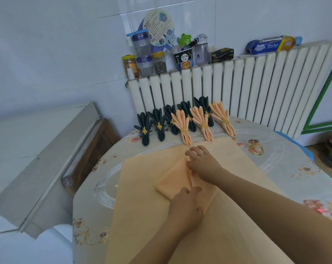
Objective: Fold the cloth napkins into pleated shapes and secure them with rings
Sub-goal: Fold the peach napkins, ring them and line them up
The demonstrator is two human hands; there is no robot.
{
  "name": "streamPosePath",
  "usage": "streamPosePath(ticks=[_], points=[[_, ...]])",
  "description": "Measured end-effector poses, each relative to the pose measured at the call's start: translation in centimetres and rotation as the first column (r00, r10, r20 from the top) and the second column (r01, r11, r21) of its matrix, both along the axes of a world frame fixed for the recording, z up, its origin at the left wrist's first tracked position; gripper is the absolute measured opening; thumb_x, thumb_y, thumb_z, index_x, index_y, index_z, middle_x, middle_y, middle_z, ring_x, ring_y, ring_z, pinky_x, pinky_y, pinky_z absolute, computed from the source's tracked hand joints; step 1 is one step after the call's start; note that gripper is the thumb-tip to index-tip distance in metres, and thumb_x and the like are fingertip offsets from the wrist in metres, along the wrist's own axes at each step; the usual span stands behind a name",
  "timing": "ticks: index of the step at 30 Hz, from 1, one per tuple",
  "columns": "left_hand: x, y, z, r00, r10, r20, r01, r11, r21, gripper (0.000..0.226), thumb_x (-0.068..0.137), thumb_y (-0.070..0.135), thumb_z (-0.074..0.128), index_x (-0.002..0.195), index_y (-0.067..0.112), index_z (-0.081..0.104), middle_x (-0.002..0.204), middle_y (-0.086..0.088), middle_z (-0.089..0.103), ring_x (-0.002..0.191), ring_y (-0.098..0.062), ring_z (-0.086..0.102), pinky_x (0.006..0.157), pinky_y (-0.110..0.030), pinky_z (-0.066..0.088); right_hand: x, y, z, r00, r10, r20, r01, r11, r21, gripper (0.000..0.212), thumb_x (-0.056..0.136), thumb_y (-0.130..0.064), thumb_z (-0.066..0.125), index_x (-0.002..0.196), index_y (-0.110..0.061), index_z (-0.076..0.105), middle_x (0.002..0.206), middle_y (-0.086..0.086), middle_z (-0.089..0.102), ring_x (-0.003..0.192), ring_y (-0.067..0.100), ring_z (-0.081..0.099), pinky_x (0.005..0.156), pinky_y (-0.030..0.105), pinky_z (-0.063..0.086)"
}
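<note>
Left hand: the left hand (186, 208) lies on the near end of the folded peach napkin (175, 178); its fingers are bent and pinch the edge of the cloth.
Right hand: the right hand (203, 164) rests on the far end of the same napkin; the fingers are spread and a little curled, and the tips press the folds down. I cannot tell if the thumb holds the cloth.
Napkin in work: it lies between the two hands as a narrow folded strip, running at a slant from the left hand up to the right hand, on top of flat peach cloth (142, 216).
Flat cloth: it is spread under both hands and forearms and covers the middle of the round table (294, 178).
Rings: some loose gold rings (257, 149) lie on the table to the right of the right hand, well apart from it.
Finished peach napkins: three pleated peach napkins (202, 121) with gold rings lie just beyond the right hand.
Finished dark napkins: dark green pleated napkins (158, 124) with gold rings lie in a row beyond the hands, partly behind the peach ones.
Behind the row: a white radiator (237, 88) stands there, with jars (145, 54) and a blue roll package (271, 45) on top.
</note>
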State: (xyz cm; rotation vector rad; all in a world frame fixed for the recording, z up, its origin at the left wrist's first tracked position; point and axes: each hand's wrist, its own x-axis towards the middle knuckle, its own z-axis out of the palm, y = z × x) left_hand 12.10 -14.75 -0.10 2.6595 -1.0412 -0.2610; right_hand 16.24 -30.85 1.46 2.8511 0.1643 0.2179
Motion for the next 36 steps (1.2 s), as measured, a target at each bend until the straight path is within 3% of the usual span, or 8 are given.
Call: streamPosePath(ticks=[7,11,19,21,23,26,30,36], points=[[2.0,-0.2,0.3,0.997,-0.026,-0.07,0.032,0.996,0.088,0.045,0.086,0.031,0.054,0.131,0.03,0.056,0.122,-0.007,0.048,0.106,-0.029,0.056,0.098,-0.031,0.043,0.8,-0.3,-2.7,0.936,-0.347,0.067,0.302,0.884,0.357,0.055,0.091,-0.042,0.052,0.139,-0.023,0.034,0.142,0.005,0.034,0.129,0.024,0.031,0.109,0.036,0.022],[2.7,-0.2,0.0,0.994,-0.031,-0.103,0.039,0.997,0.073,0.045,0.085,0.032,0.056,0.13,0.031,0.057,0.121,-0.005,0.048,0.107,-0.026,0.056,0.097,-0.029,0.042,0.4,-0.2,-4.5,0.951,-0.301,0.069,0.267,0.914,0.305,0.038,0.099,-0.033,0.031,0.128,-0.023,0.053,0.132,-0.003,0.05,0.12,0.019,0.04,0.101,0.032,0.029],[3.5,-0.3,0.0,0.988,-0.053,-0.146,0.066,0.994,0.084,0.04,0.091,0.022,0.049,0.129,0.028,0.059,0.123,-0.006,0.048,0.106,-0.026,0.055,0.097,-0.029,0.04,-0.4,0.2,-5.5,0.93,-0.358,-0.08,0.363,0.867,0.343,0.043,0.099,-0.037,0.028,0.141,-0.032,0.038,0.149,-0.001,0.032,0.135,0.024,0.026,0.111,0.041,0.016],[3.9,-0.2,0.3,0.985,-0.063,-0.16,0.078,0.993,0.092,0.041,0.092,0.013,0.045,0.128,0.027,0.06,0.123,-0.007,0.051,0.108,-0.026,0.055,0.094,-0.029,0.04,-2.2,1.2,-5.1,0.922,-0.38,0.075,0.304,0.831,0.467,0.038,0.094,-0.03,0.045,0.131,-0.024,0.052,0.137,0.004,0.045,0.127,0.026,0.038,0.105,0.041,0.026],[4.6,-0.3,0.6,0.98,-0.076,-0.182,0.093,0.992,0.087,0.042,0.091,0.008,0.044,0.125,0.024,0.063,0.122,-0.009,0.059,0.107,-0.027,0.056,0.088,-0.028,0.04,-4.7,2.7,-5.0,0.867,-0.409,0.285,0.173,0.783,0.597,0.02,0.082,-0.023,0.061,0.1,-0.017,0.066,0.1,0.005,0.064,0.093,0.026,0.058,0.079,0.037,0.042],[5.0,-0.2,0.9,0.97,-0.064,-0.236,0.079,0.995,0.053,0.04,0.087,0.004,0.047,0.118,0.02,0.068,0.116,-0.01,0.066,0.104,-0.024,0.059,0.079,-0.023,0.039,-8.6,5.4,-5.8,0.887,-0.321,0.333,0.06,0.793,0.606,0.013,0.072,-0.035,0.067,0.07,-0.023,0.062,0.063,-0.006,0.06,0.057,0.017,0.056,0.05,0.027,0.04],[4.7,-0.1,1.3,0.966,-0.05,-0.253,0.072,0.994,0.079,0.039,0.089,0.004,0.047,0.12,0.017,0.067,0.125,-0.006,0.063,0.111,-0.022,0.056,0.082,-0.017,0.037,-9.8,6.9,-6.7,0.93,-0.153,0.333,0.012,0.921,0.389,0.025,0.065,-0.039,0.044,0.062,-0.025,0.064,0.058,-0.008,0.059,0.052,0.017,0.056,0.047,0.021,0.04],[2.4,-0.5,1.9,0.973,-0.099,-0.21,0.12,0.988,0.094,0.035,0.089,0.007,0.053,0.12,0.011,0.066,0.118,-0.011,0.066,0.111,-0.021,0.058,0.088,-0.02,0.04,-11.2,4.7,-6.0,0.938,0.025,0.345,-0.144,0.935,0.323,0.025,0.068,-0.03,0.042,0.062,-0.022,0.065,0.055,-0.008,0.059,0.048,0.016,0.054,0.044,0.017,0.036]])
